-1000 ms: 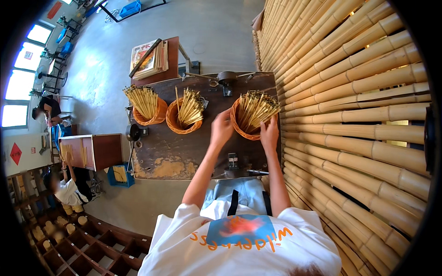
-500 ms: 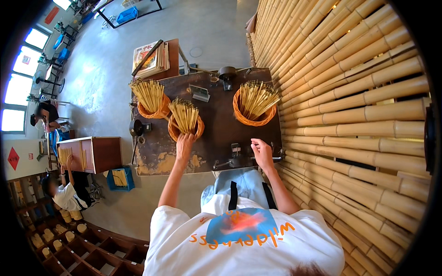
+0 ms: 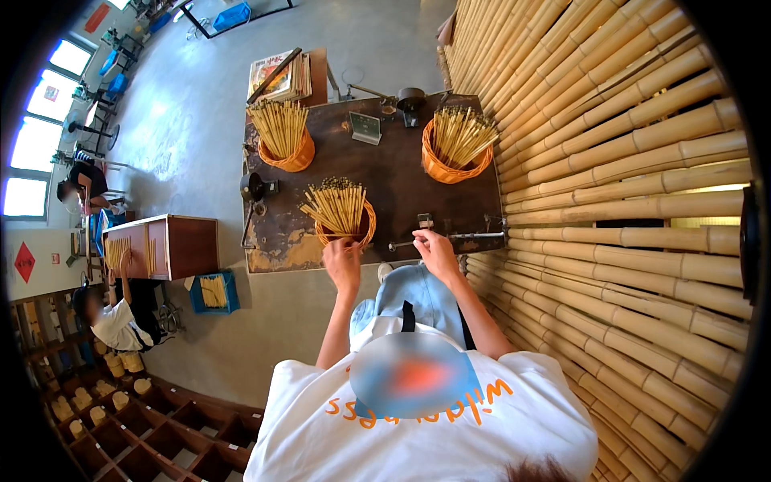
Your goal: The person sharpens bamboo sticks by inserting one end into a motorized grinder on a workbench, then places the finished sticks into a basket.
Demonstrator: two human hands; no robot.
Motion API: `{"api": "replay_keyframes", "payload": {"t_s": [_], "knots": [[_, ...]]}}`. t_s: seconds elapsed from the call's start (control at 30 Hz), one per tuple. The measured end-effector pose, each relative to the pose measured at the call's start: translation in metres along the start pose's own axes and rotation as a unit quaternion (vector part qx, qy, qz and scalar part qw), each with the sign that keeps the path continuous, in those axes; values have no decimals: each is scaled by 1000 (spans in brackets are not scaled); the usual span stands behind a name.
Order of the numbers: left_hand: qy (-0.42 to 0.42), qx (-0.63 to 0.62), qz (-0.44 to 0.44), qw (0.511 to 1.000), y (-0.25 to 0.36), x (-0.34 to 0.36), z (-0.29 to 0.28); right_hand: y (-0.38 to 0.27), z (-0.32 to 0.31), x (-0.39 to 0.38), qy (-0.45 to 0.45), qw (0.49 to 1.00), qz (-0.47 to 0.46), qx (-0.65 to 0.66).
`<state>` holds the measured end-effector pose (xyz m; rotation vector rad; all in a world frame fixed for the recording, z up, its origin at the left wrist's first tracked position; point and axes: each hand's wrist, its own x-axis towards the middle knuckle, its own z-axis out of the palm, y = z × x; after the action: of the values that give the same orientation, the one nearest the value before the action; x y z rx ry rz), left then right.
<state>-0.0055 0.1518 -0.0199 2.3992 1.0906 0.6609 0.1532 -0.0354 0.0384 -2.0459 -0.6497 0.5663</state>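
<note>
A small orange wicker basket point(image 3: 369, 228) stands near the table's front edge, holding a leaning bundle of thin bamboo sticks point(image 3: 337, 207). My left hand point(image 3: 343, 263) is closed on its near rim. To the right, my right hand point(image 3: 436, 251) has its fingers drawn together beside a small metal fixture point(image 3: 425, 220) at the front edge; whether anything is between the fingertips is too small to tell. A second stick-filled basket point(image 3: 291, 157) is at the table's far left, and a third one point(image 3: 456, 172) at the far right.
The worn dark table point(image 3: 385, 181) carries a small green sign stand point(image 3: 365, 127), black lamp-like fittings point(image 3: 254, 187) and a metal rod point(image 3: 475, 235) at its front right. A bamboo wall point(image 3: 610, 217) borders the right. Two people work at the left, one by a reddish cabinet point(image 3: 183, 247).
The middle basket has come toward me across the table with my left hand on it. My right hand has shifted left along the front edge, close to the metal fixture.
</note>
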Motion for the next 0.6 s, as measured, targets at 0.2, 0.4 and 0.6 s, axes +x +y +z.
{"api": "replay_keyframes", "payload": {"t_s": [0.2, 0.4, 0.6], "knots": [[115, -64, -316, 939, -67, 7, 25, 15, -11, -28, 3, 999, 19, 39], [126, -111, -307, 937, -90, 27, 33, 11, -32, -41, -27, 999, -4, 23], [114, -67, -303, 944, -67, 45, 32, 12, -50, -53, -61, 998, -25, 13]]}}
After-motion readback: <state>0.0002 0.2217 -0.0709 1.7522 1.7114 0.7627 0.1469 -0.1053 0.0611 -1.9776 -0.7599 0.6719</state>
